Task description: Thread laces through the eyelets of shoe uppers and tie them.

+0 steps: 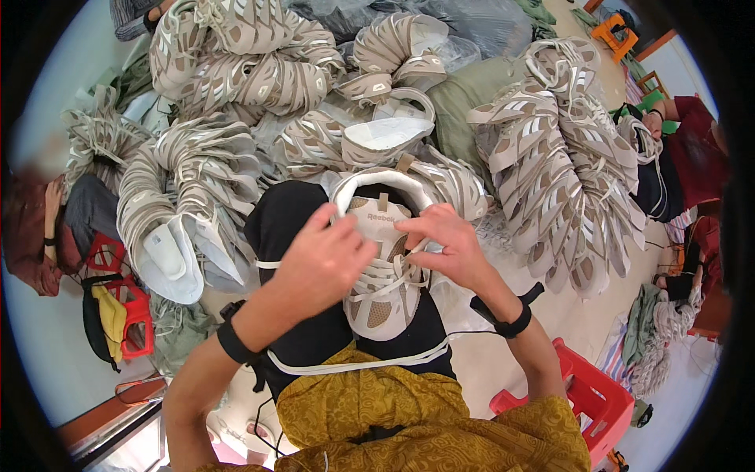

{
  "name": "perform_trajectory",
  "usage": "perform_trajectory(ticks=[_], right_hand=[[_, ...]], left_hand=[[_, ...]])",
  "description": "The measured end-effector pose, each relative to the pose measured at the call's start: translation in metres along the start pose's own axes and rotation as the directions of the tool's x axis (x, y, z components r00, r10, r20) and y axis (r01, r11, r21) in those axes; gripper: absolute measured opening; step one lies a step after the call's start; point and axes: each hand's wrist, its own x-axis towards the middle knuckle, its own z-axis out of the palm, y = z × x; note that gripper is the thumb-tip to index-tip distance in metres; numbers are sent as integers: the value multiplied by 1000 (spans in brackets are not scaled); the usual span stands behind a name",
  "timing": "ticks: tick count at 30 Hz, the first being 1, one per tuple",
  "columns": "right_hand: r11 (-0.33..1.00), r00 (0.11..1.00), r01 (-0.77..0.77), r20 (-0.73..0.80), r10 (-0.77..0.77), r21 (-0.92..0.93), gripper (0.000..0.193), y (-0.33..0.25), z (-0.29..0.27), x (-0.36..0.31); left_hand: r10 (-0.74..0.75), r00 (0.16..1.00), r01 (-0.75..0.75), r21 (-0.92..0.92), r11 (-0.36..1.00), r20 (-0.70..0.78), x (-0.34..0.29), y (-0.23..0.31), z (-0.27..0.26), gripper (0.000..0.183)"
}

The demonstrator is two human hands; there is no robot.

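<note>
A beige-and-white shoe upper (383, 311) with a padded collar and a mesh toe rests between my knees, its toe toward me. White shoelace (377, 282) crosses its front. My left hand (321, 256) is bent over the left eyelet edge, slightly blurred; its thumb and anything it grips are hidden. At the right eyelets, my right hand (447, 242) pinches the shoelace between thumb and forefinger, beside the tongue (376, 212). A long white cord (354, 366) stretches across my thighs.
Stacked shoe uppers (212, 165) stand at the left, with another large stack (558, 173) at the right and more beyond. A red plastic stool (602, 401) is near my right side. Other people sit at both sides, one in a dark red sleeve (700, 149).
</note>
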Motion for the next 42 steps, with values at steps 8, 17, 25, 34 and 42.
perform_trajectory(ticks=[8,17,25,34,42], right_hand=[[877,900,-252,-233,368,410,49,16,-3,-45],[990,946,-140,-297,129,-14,50,-16,52,-77],[955,986,-36,-168,-14,-295,44,-9,40,-61],[264,861,-289,129,492,920,63,-46,-3,-27],[423,880,221,-367,303,879,68,-35,-63,95]], left_hand=[[27,999,-31,-118,993,-32,3,31,19,32],[-117,993,111,-330,937,3,-2,40,14,39],[-346,936,252,-564,786,-63,-12,41,1,35],[-580,815,428,-667,610,-7,-31,35,-10,20],[-444,888,275,-634,723,-122,-17,45,2,16]])
